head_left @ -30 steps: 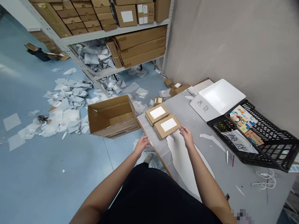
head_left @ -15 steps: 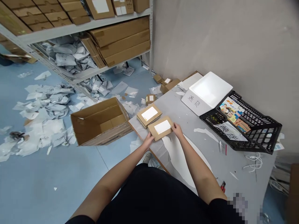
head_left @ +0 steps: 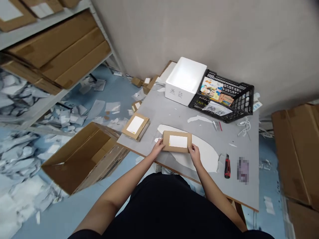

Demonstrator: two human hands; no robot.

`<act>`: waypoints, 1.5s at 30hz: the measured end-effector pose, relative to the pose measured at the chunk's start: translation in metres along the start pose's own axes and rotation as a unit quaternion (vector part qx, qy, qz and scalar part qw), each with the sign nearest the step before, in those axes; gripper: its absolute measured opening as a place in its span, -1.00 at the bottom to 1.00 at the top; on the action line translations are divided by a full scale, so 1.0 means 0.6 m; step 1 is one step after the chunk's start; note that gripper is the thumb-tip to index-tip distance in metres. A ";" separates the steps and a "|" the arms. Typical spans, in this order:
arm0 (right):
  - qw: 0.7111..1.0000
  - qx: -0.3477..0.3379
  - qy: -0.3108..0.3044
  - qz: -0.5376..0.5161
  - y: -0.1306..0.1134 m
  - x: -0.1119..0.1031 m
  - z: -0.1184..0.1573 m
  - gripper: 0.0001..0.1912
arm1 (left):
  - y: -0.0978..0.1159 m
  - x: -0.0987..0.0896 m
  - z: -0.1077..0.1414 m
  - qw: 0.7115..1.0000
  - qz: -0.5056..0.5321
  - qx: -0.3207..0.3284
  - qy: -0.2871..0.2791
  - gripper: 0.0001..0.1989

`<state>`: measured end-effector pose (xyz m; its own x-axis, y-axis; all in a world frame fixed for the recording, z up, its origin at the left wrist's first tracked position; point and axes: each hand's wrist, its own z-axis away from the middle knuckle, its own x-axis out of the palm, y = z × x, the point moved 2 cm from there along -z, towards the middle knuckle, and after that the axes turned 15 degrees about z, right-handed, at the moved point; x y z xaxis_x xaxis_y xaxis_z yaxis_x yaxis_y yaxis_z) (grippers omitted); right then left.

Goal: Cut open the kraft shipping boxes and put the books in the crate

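A flat brown cardboard package [head_left: 176, 141] with a white label is held level above the table, over a white paper sheet [head_left: 204, 149]. My left hand [head_left: 158, 147] grips its left edge, and my right hand [head_left: 194, 153] pinches its lower right corner. To the left, at the table's corner, lies a small stack of similar packages [head_left: 136, 126], the top one with a white label. A red and black utility knife [head_left: 227, 166] rests on the table to the right of my right hand.
A white bin [head_left: 185, 79] and a black crate [head_left: 224, 96] holding printed items stand at the table's back. An open cardboard box [head_left: 82, 159] is left of the table [head_left: 161, 113]. Shelving [head_left: 47, 106] and scattered plastic bags lie further left; large boxes [head_left: 296, 152] stand right.
The view has turned to the right. Both hands have carried the held package away from the stack, rightward over the white sheet, and it now lies straighter across the view.
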<state>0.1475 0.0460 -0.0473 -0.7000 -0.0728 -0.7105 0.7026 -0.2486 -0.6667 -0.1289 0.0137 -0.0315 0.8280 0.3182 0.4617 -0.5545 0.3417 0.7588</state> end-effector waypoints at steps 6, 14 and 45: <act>0.988 0.116 0.082 -0.055 0.112 -0.079 0.058 -0.38 | -0.052 0.116 -0.034 0.987 -0.059 -0.075 -0.127 -0.47; 0.973 0.178 0.042 -0.138 0.195 -0.119 0.060 -0.46 | -0.099 0.152 -0.058 0.975 -0.161 -0.142 -0.052 -0.64; 0.920 0.179 -0.032 -0.348 0.161 -0.145 -0.019 -0.37 | -0.114 0.226 -0.103 0.990 -0.100 -0.046 0.088 -0.70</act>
<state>0.2777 0.0394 -0.0521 -0.9783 0.1703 -0.1178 0.0026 -0.5586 -0.8294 0.0161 0.0883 -0.0494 0.8995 0.3815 0.2131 -0.3925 0.4908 0.7779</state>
